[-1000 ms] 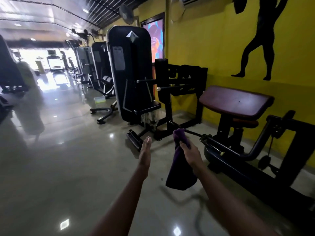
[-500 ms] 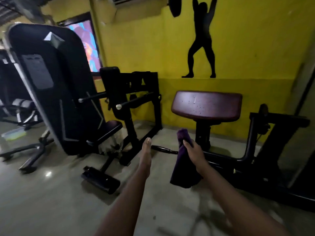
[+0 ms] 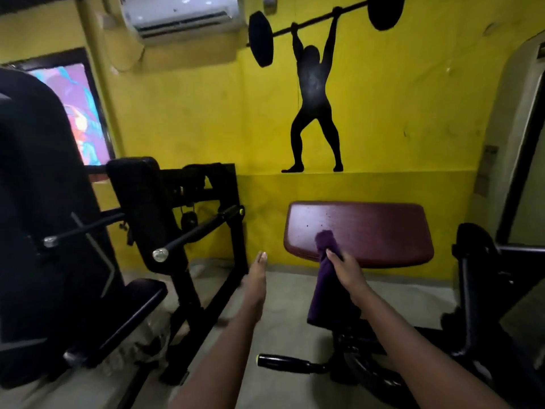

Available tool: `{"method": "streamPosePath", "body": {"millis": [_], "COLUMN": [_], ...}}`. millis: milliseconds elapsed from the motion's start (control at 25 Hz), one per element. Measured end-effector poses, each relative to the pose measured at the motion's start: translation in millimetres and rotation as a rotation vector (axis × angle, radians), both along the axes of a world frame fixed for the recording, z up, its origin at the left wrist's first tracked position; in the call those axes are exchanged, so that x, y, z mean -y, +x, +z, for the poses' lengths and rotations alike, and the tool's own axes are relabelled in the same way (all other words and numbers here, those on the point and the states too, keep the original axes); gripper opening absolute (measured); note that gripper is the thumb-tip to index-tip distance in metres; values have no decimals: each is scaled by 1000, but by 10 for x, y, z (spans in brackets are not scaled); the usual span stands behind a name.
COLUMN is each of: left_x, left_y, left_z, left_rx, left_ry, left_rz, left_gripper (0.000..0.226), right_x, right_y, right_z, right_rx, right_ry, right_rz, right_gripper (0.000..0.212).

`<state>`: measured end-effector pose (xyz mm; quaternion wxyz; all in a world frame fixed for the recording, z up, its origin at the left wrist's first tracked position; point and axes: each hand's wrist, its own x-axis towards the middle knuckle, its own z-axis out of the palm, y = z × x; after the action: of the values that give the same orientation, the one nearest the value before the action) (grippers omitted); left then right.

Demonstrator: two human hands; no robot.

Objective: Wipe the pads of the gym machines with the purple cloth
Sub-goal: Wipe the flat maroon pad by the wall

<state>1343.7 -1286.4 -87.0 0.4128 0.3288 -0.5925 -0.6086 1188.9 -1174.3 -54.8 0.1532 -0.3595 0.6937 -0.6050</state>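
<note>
My right hand [image 3: 346,271] grips the purple cloth [image 3: 326,284], which hangs down from it in front of the lower left edge of a maroon pad [image 3: 371,231]. The cloth's top end overlaps the pad in the picture; I cannot tell whether it touches. That wide padded rest sits on a black machine frame by the yellow wall. My left hand [image 3: 257,273] is held out flat with straight fingers, holding nothing, left of the pad and over the floor.
A black machine with an upright black pad [image 3: 138,202], steel bars [image 3: 188,237] and a low seat [image 3: 141,302] stands at the left. Another black frame [image 3: 483,278] rises at the right. A handle [image 3: 283,362] juts out low near the floor.
The view has swung right and moved closer, so the maroon pad now lies straight ahead. My right hand with the cloth has come up to the pad's front edge. The left hand stays outstretched.
</note>
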Motion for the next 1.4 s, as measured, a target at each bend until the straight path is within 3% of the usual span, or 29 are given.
{"method": "streamPosePath", "body": {"millis": [40, 160, 320, 640, 800, 920, 1120, 1240, 1400], "left_x": [201, 732, 1644, 3181, 3472, 3626, 3642, 3558, 3551], "left_y": [-100, -441, -1085, -2291, -2569, -2754, -2994, -3039, -3059], "left_z": [9, 134, 161, -526, -726, -951, -1184, -1131, -1141], "left_rx": [24, 7, 14, 76, 148, 60, 8, 167, 252], "left_ry": [8, 8, -6, 154, 107, 175, 426, 283, 103], "left_rz": [-19, -91, -220, -291, -154, -183, -117, 20, 84], "left_gripper": [92, 59, 42, 74, 55, 58, 105, 103, 102], "right_x": [200, 830, 1656, 3061, 3600, 3756, 3846, 3952, 4155], "right_y": [-80, -411, -929, -1592, -1628, -1531, -1865, -2413, -2705], "right_z": [-3, -27, -141, -375, -935, -1313, -1313, -1066, -827], "right_rx": [-4, -10, -39, -379, -471, -765, -1040, -1151, -1084], "right_ry": [3, -4, 28, 382, 509, 621, 605, 537, 500], "right_rz": [-15, -80, -234, -470, -390, -430, -401, -334, -453], "right_gripper": [20, 21, 22, 37, 52, 67, 77, 71, 64]}}
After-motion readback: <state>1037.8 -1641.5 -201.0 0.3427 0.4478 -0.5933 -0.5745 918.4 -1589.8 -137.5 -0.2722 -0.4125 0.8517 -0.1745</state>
